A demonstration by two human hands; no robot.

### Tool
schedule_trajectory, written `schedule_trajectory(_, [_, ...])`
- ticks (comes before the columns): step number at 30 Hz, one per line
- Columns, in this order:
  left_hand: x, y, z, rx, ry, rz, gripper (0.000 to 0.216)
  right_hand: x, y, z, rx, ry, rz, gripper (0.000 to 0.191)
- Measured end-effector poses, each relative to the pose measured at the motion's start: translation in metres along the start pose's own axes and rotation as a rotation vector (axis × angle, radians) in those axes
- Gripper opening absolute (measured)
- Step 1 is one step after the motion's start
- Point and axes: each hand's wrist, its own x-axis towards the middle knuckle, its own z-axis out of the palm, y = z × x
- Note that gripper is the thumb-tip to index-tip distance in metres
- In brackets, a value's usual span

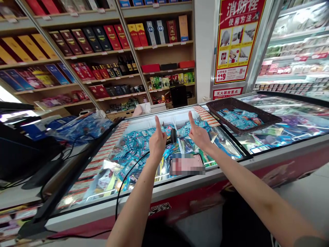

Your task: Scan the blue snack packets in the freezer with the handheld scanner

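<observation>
My left hand (157, 142) is raised over the glass-topped chest freezer (177, 181), its index finger stretched upward and the other fingers curled, holding nothing. To its right, my right hand (200, 135) makes the same gesture, index finger up and empty. Between the hands lies a dark handheld scanner (173, 136) with a black cable (125, 180) running left. A phone (187, 165) with a blurred screen rests near the freezer's front edge. Many small blue packets (136, 142) spread around both hands; whether all lie on or under the glass I cannot tell.
A brown basket (269, 119) holding more blue packets (239, 118) sits on the freezer's right part. At left are a dark monitor (17, 147) and a plastic bag of blue packs (82, 125). Shelves (164, 46) with boxed goods stand behind, beside a red and yellow sign (238, 41).
</observation>
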Motion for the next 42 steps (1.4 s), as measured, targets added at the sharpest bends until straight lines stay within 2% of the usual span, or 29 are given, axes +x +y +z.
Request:
schedule_trajectory(6, [-0.002, 0.005, 0.001, 0.086, -0.179, -0.067, 0.088, 0.003, 0.004, 0.005, -0.104, -0.143, 0.08, 0.095])
schedule_trajectory(11, [-0.011, 0.026, -0.003, -0.016, -0.162, -0.078, 0.082, -0.007, 0.002, -0.002, -0.062, -0.163, 0.117, 0.093])
schedule_trajectory(13, [-0.021, 0.043, -0.004, -0.137, -0.1, -0.037, 0.07, -0.014, 0.0, -0.007, -0.061, -0.136, 0.135, 0.087])
schedule_trajectory(15, [-0.038, 0.068, -0.002, -0.277, -0.005, 0.077, 0.051, -0.022, -0.002, -0.011, -0.096, -0.075, 0.141, 0.078])
schedule_trajectory(17, [-0.06, 0.097, 0.001, -0.401, 0.06, 0.21, 0.035, -0.033, -0.002, -0.015, -0.157, 0.004, 0.144, 0.07])
schedule_trajectory(19, [-0.086, 0.126, 0.003, -0.512, 0.085, 0.261, 0.028, -0.046, 0.0, -0.02, -0.22, 0.071, 0.152, 0.065])
schedule_trajectory(22, [-0.124, 0.16, 0.002, -0.642, 0.088, 0.247, 0.018, -0.069, 0.008, -0.029, -0.286, 0.148, 0.164, 0.064])
schedule_trajectory(25, [-0.149, 0.181, -0.003, -0.706, -0.017, 0.303, 0.008, -0.092, 0.017, -0.036, -0.317, 0.216, 0.152, 0.065])
schedule_trajectory(29, [-0.161, 0.197, -0.005, -0.673, 0.045, 0.274, 0.029, -0.116, 0.025, -0.041, -0.319, 0.282, 0.174, 0.064])
schedule_trajectory(32, [-0.165, 0.204, -0.003, -0.701, 0.032, 0.389, 0.011, -0.126, 0.027, -0.044, -0.32, 0.307, 0.181, 0.063])
schedule_trajectory(34, [-0.166, 0.207, -0.004, -0.678, 0.025, 0.416, 0.012, -0.13, 0.028, -0.046, -0.309, 0.3, 0.172, 0.063])
schedule_trajectory(37, [-0.166, 0.209, -0.006, -0.591, 0.045, 0.361, 0.039, -0.133, 0.03, -0.048, -0.3, 0.282, 0.189, 0.062])
schedule_trajectory(38, [-0.167, 0.209, -0.007, -0.59, 0.041, 0.366, 0.039, -0.133, 0.03, -0.049, -0.302, 0.276, 0.198, 0.062])
schedule_trajectory(42, [-0.175, 0.209, -0.009, -0.682, -0.022, 0.457, 0.012, -0.137, 0.03, -0.051, -0.3, 0.244, 0.186, 0.065])
